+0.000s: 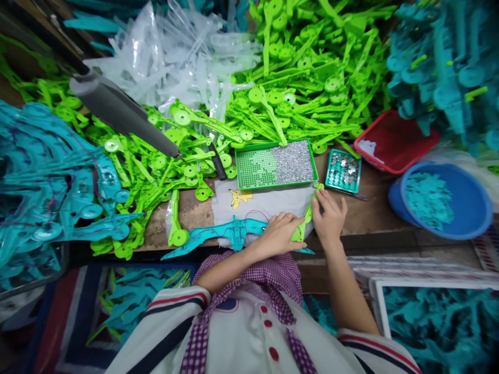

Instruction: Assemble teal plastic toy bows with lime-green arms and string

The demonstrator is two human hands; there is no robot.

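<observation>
A teal plastic bow-shaped toy body (pixel 214 235) lies across the front of the bench, a thin wire looping above it. A bright green plastic arm (pixel 178 223) joins its left end and points away from me. Another green arm (pixel 307 214) stands at the right end. My left hand (pixel 277 232) is closed over the right part of the teal body, thumb and fingers around the green arm's round base. With its fingertips, my right hand (pixel 328 212) grips the upper part of that same arm. My left hand hides much of the joint.
Behind the grey cloth (pixel 268 202) stands a green tray (pixel 255 183) of small metal screws, beside a small teal tray (pixel 343 171) of metal discs. A grey power screwdriver (pixel 128 114) hangs at left. Green arms (pixel 312 67), a red basket (pixel 397 143) and a blue bucket (pixel 468 202) surround the space.
</observation>
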